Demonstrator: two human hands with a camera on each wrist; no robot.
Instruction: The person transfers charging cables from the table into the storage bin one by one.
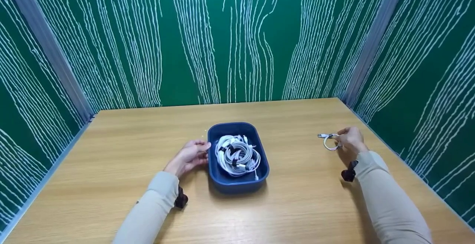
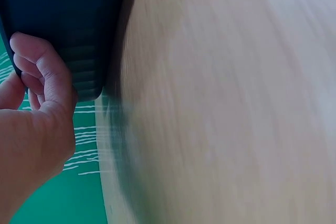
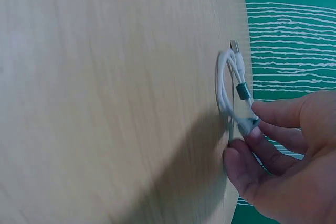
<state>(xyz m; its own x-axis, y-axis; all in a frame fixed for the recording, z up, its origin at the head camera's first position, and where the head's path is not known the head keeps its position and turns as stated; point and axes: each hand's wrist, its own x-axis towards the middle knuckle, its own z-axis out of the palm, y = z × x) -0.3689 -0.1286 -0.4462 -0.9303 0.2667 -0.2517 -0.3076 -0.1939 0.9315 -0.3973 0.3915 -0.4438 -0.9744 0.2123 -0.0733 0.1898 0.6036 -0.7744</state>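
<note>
A dark blue plastic bin (image 1: 237, 188) stands near the middle of the table, holding several coiled white cables (image 1: 237, 155) with black ties. My left hand (image 1: 190, 156) grips the bin's left rim, the thumb at the edge and the fingers against the ribbed outer wall (image 2: 84, 72). Far to the right, my right hand (image 1: 350, 140) pinches a small coiled white USB cable (image 3: 222, 85) between thumb and fingers. Dark ties bind this coil, and its metal USB plug (image 3: 234, 45) points away from the hand. Coil and fingertips are close over the tabletop.
The wooden table (image 1: 148, 132) is enclosed at the back and sides by green panels (image 1: 189, 51) with white drip lines. Grey metal posts (image 1: 371, 43) stand at the back corners. A small dark wrist camera (image 1: 349, 173) sits under each sleeve cuff.
</note>
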